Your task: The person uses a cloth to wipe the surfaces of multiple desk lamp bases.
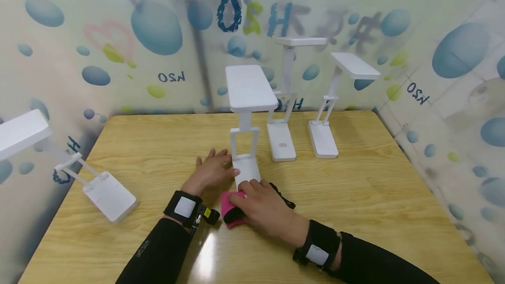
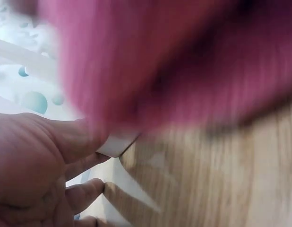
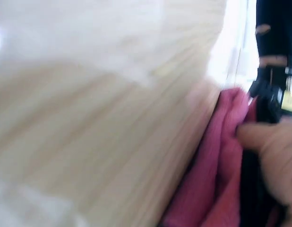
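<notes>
Where the pale, wood-grained table (image 1: 98, 143) is reaching its left side, a white, plastic-looking folding lamp with a rectangular base (image 1: 110, 196) is standing well apart from everything else. Further right, the person's left hand (image 1: 211, 172) is lying with its fingers straight and spread, its thumb resting on the base of a second white lamp with a flat panel head and open-frame joint (image 1: 250, 89). That lamp is standing upright between the hands, near the table's middle. Just in front of its base, a soft, pink-and-black folded cloth (image 1: 225, 204) is bunching under the curled fingers and thumb of the right hand (image 1: 266, 207), which is gripping it; whether the cloth itself is touching the base, one is not seeing clearly. Beside that hand, a thin black cord (image 1: 287, 200) is sticking out. Behind and to the right, a taller white lamp with a level head (image 1: 281, 141) and another white lamp with a tilted head (image 1: 323, 139) are standing near each other.

The middle lamp is looking light, stiff and rather slippery, its hinges probably giving under pressure, so the base's edges are offering the safest hold. The cloth is seeming light and pliable, easily pinched at a fold.
</notes>
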The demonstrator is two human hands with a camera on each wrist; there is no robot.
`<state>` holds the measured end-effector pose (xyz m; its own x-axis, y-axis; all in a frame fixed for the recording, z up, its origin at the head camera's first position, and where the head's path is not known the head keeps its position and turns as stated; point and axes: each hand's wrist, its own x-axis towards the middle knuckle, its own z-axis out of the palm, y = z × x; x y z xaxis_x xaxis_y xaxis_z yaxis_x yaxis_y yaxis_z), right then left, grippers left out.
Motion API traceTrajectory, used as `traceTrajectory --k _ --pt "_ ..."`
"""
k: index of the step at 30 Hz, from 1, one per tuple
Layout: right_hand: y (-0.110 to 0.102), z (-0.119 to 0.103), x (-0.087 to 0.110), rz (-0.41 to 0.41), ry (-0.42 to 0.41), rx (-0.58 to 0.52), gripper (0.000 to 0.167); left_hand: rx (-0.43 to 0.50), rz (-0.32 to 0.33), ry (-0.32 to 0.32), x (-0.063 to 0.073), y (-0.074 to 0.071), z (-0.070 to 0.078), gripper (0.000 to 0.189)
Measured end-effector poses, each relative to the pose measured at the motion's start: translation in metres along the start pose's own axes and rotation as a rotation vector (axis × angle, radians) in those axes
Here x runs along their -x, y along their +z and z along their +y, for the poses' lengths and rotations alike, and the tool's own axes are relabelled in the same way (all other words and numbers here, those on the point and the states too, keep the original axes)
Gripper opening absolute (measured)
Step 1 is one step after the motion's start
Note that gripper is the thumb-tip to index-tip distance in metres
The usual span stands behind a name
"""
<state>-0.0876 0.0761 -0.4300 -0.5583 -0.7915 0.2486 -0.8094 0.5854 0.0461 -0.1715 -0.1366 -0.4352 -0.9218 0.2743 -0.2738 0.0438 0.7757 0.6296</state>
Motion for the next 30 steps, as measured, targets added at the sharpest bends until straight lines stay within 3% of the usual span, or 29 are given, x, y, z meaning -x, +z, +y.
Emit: traceTrajectory --k 4,7,11,17,22,25,30 --pt "-0.005 0.031 0.028 -0.057 -0.026 -0.128 0.050 0.028 -0.007 -0.022 0.000 0.000 0.004 0.064" --pt "-0.007 0.047 0.039 -0.076 -0.028 -0.158 0.053 0.027 -0.008 -0.034 0.002 -0.001 0.007 0.065" --pt "-0.007 0.039 0.026 -0.056 -0.023 -0.109 0.052 0.013 0.006 -0.025 0.000 0.000 0.005 0.064" --pt "0.001 0.011 -0.005 -0.003 -0.092 0.006 0.043 0.012 -0.002 -0.018 0.000 -0.001 0.006 0.061" --pt "-0.003 0.027 0.008 -0.024 -0.118 -0.080 0.048 0.035 -0.029 -0.005 -0.004 0.000 0.005 0.059" --pt "-0.015 0.049 0.028 -0.100 -0.028 -0.187 0.052 0.049 -0.047 -0.014 -0.006 0.001 0.005 0.062" --pt "-0.036 0.074 0.039 -0.152 0.295 -0.248 0.049 0.067 -0.034 -0.005 -0.002 0.002 0.000 0.068"
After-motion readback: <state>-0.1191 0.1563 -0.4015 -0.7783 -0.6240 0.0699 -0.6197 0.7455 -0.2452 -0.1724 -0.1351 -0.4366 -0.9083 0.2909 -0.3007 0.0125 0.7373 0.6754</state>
